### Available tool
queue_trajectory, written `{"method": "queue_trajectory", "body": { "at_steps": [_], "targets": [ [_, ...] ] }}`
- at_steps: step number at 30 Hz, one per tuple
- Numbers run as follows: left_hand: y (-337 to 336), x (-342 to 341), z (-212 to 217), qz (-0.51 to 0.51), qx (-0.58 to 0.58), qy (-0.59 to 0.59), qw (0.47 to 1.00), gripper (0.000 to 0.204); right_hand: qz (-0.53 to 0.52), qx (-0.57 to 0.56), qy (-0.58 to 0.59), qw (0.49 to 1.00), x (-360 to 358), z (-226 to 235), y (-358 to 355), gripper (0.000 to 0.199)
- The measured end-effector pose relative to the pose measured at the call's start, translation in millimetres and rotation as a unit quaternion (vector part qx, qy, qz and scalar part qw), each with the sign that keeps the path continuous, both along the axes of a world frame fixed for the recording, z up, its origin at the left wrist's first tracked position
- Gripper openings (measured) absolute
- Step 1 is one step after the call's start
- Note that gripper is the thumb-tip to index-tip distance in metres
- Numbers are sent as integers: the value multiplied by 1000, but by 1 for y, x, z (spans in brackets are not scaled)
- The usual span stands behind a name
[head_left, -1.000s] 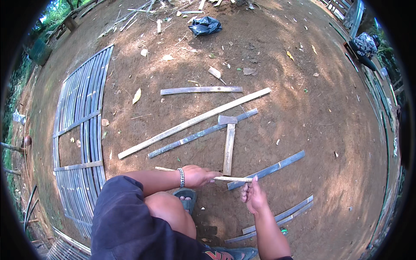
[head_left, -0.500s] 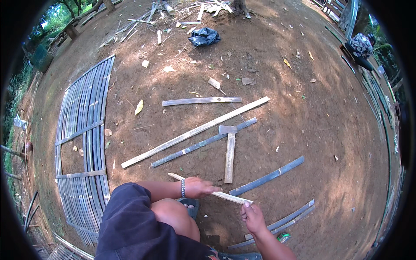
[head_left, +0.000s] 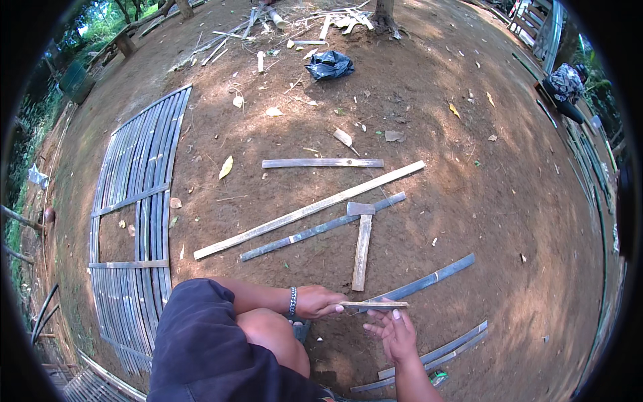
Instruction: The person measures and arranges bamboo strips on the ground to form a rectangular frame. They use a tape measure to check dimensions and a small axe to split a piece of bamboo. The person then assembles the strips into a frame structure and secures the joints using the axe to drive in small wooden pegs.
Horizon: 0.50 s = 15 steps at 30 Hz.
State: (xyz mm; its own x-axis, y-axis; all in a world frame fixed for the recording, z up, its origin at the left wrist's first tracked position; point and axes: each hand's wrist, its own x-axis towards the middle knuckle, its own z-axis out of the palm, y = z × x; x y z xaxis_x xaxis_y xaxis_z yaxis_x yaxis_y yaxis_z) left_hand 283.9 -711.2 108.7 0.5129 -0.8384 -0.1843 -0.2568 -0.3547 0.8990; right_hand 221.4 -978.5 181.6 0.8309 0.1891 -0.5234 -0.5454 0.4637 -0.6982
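Observation:
My left hand (head_left: 320, 301), with a chain bracelet at the wrist, is closed around one end of a pale, narrow bamboo strip (head_left: 375, 305). The strip points to the right, almost level. Just under its right end is my right hand (head_left: 396, 335), palm up with fingers apart; whether the thumb touches the strip I cannot tell. Behind the strip lies a dark bamboo slat (head_left: 429, 279) on the ground. An axe (head_left: 362, 248) with a wooden handle lies ahead, its head resting on another dark slat (head_left: 318, 228).
A long pale slat (head_left: 308, 209) and a shorter slat (head_left: 321, 163) lie farther off. Two slats (head_left: 435, 352) are at the lower right. A bamboo slat panel (head_left: 144, 141) spans the left. Beyond are a black plastic bag (head_left: 329, 65), scraps, and a person (head_left: 566, 87) at far right.
The strip has swung from slanting to nearly level, and no part shows left of my left hand now. My right hand has loosened its pinch on the right end and spread its fingers.

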Motion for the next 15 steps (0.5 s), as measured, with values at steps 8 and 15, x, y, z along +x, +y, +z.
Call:
{"method": "queue_trajectory", "body": {
  "at_steps": [8,15],
  "targets": [
    [-6,-4,5,3,55,8,998,34,-2,-89,126,988,0,-11,-22,24],
    [-15,3,2,-10,29,76,997,38,0,-139,68,988,0,-18,-24,15]
  ]
}}
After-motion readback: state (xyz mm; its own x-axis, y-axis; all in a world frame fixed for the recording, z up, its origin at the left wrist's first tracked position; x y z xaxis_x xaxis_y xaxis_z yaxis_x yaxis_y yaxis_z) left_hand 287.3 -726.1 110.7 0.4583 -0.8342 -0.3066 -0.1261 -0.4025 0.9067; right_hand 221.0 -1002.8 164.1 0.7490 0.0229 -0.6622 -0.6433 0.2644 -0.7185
